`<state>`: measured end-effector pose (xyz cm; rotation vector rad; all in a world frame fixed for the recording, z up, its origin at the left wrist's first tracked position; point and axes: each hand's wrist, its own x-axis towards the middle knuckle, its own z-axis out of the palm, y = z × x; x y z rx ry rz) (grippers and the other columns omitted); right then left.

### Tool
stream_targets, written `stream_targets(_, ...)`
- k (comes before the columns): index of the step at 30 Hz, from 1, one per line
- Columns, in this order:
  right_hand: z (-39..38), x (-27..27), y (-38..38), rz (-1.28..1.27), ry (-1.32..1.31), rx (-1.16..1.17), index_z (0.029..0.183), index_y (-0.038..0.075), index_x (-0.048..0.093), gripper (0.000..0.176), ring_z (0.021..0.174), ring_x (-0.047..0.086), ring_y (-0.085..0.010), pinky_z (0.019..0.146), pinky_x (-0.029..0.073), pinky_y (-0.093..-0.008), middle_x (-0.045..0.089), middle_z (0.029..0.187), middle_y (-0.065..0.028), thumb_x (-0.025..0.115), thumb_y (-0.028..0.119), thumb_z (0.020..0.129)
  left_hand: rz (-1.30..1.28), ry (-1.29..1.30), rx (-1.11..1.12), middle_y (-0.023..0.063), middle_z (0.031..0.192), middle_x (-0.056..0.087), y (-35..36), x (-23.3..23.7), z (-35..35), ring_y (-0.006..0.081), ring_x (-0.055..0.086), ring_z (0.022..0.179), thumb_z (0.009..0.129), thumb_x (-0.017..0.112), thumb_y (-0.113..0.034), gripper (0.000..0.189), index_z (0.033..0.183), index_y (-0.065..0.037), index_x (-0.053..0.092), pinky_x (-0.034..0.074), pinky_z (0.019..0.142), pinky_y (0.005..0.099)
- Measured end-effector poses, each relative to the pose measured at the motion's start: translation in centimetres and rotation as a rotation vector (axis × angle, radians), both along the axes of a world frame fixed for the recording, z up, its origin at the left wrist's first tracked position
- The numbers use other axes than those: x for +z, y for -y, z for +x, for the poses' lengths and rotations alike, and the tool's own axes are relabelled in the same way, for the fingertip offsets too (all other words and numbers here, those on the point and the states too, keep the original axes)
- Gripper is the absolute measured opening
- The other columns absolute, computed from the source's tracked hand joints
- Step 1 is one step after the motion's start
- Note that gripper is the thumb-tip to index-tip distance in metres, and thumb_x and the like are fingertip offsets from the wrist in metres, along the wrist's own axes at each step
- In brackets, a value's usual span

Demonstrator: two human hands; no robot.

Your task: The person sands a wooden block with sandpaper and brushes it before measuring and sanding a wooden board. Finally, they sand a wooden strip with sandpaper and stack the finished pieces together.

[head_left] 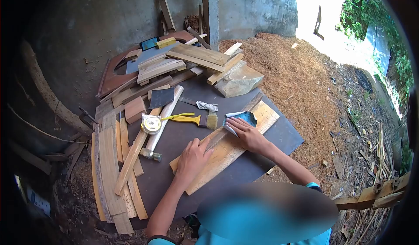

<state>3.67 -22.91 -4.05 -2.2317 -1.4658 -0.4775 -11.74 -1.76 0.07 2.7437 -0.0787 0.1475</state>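
Observation:
A pale wooden board (229, 151) lies slantwise on the dark tabletop, with a darker strip along its far long edge. My left hand (194, 160) rests on the board's near end, fingers stretched out, the index finger touching the dark strip. Farther up the board, my right hand (244, 133) presses on a curled blue-and-white sheet of sandpaper (248, 117), and its fingers partly cover it. A yellow-handled paintbrush (187, 119) lies beyond my left hand. Close by are a tape measure (151, 124) and a hammer (168, 109) with a pale wooden handle.
Several planks are stacked at the back of the dark table (196, 201), beside a wood block (239, 80). Long strips (111, 166) line the left side. A dark grey sheet (161, 97) lies near a reddish block (135, 109). Wood shavings (279, 79) are heaped at right.

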Motion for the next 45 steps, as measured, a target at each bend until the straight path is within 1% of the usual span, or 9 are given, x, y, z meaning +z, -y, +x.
stream_targets(15, 3.4, -0.7, 2.2, -0.106, 0.004, 0.003, 0.122, -0.003, 0.051, 0.047, 0.123, 0.045, -0.0259, 0.110, 0.028, -0.0327, 0.048, 0.132, -0.0161, 0.050, -0.004, 0.074, -0.087, 0.004, 0.044, 0.0139, 0.089, 0.051, 0.1, 0.3, 0.1, 0.0292, 0.054, 0.089, 0.084, 0.061, -0.027, 0.043, 0.121, -0.005, 0.054, 0.045, 0.080, 0.0390)
stream_targets(19, 3.0, 4.7, 0.3, -0.185, -0.298, -0.518, 0.120, -0.003, 0.051, 0.041, 0.124, 0.044, -0.0248, 0.109, 0.029, -0.0337, 0.048, 0.131, -0.0161, 0.047, 0.002, 0.079, -0.099, -0.025, 0.027, 0.0134, 0.089, 0.051, 0.3, 0.0, -0.2, 0.0286, 0.055, 0.089, 0.084, 0.061, -0.028, 0.043, 0.120, -0.005, 0.054, 0.045, 0.080, 0.0384)
stream_targets(22, 2.3, 0.3, 0.2, -0.040, 0.023, 0.075, 0.118, -0.003, 0.053, 0.043, 0.118, 0.050, -0.0294, 0.104, 0.037, -0.0395, 0.052, 0.125, -0.0186, 0.047, -0.006, 0.075, -0.080, 0.012, 0.037, 0.0131, 0.089, 0.052, 0.0, 0.0, 0.0, 0.0284, 0.054, 0.088, 0.084, 0.061, -0.028, 0.043, 0.120, -0.005, 0.055, 0.045, 0.079, 0.0382)
stream_targets(27, 4.1, 2.3, 0.6, -0.119, -0.325, -0.406, 0.117, -0.004, 0.053, 0.044, 0.117, 0.051, -0.0310, 0.102, 0.040, -0.0393, 0.054, 0.123, -0.0186, 0.045, -0.006, 0.074, -0.083, 0.018, 0.023, 0.0123, 0.087, 0.052, -0.2, -0.3, 0.0, 0.0281, 0.055, 0.087, 0.084, 0.062, -0.029, 0.043, 0.119, -0.005, 0.056, 0.045, 0.079, 0.0380)
stream_targets(30, 1.2, 1.5, 0.9, -0.021, -0.103, 0.165, 0.123, 0.002, 0.052, 0.042, 0.119, 0.049, -0.0272, 0.105, 0.036, -0.0349, 0.053, 0.126, -0.0128, 0.048, 0.003, 0.082, -0.068, -0.009, 0.034, 0.0144, 0.091, 0.052, -0.1, 0.4, 0.3, 0.0295, 0.055, 0.089, 0.084, 0.061, -0.027, 0.043, 0.122, -0.007, 0.054, 0.046, 0.079, 0.0390)
stream_targets(34, 4.9, 0.1, 2.5, 0.123, -0.253, -0.372, 0.119, -0.006, 0.051, 0.040, 0.122, 0.045, -0.0286, 0.106, 0.034, -0.0371, 0.049, 0.129, -0.0187, 0.048, 0.000, 0.079, -0.089, -0.043, 0.018, 0.0150, 0.092, 0.052, -0.4, -0.1, 0.1, 0.0296, 0.055, 0.090, 0.085, 0.060, -0.028, 0.043, 0.123, -0.009, 0.053, 0.047, 0.079, 0.0401)
stream_targets(37, 0.9, 0.7, 1.8, -0.036, -0.063, 0.138, 0.120, -0.001, 0.052, 0.044, 0.120, 0.047, -0.0299, 0.106, 0.035, -0.0358, 0.051, 0.125, -0.0202, 0.051, -0.002, 0.076, -0.097, -0.057, 0.039, 0.0146, 0.092, 0.052, -0.1, 0.1, 0.2, 0.0293, 0.055, 0.090, 0.085, 0.060, -0.028, 0.042, 0.123, -0.010, 0.054, 0.047, 0.080, 0.0401)
stream_targets(40, 5.4, 0.4, 2.9, 0.044, -0.180, -0.323, 0.126, 0.002, 0.050, 0.049, 0.124, 0.045, -0.0260, 0.107, 0.033, -0.0354, 0.050, 0.129, -0.0160, 0.053, -0.001, 0.077, -0.081, -0.048, 0.025, 0.0142, 0.093, 0.052, -0.3, -0.1, 0.0, 0.0291, 0.055, 0.090, 0.084, 0.060, -0.028, 0.042, 0.122, -0.009, 0.054, 0.048, 0.079, 0.0396)
stream_targets(45, 2.4, 2.0, 2.4, -0.107, -0.227, -0.105, 0.118, -0.003, 0.055, 0.039, 0.121, 0.048, -0.0254, 0.106, 0.035, -0.0352, 0.053, 0.127, -0.0141, 0.045, -0.003, 0.080, -0.079, -0.029, 0.032, 0.0144, 0.094, 0.052, -0.1, 0.0, 0.2, 0.0292, 0.056, 0.090, 0.085, 0.060, -0.028, 0.042, 0.122, -0.008, 0.054, 0.048, 0.079, 0.0395)
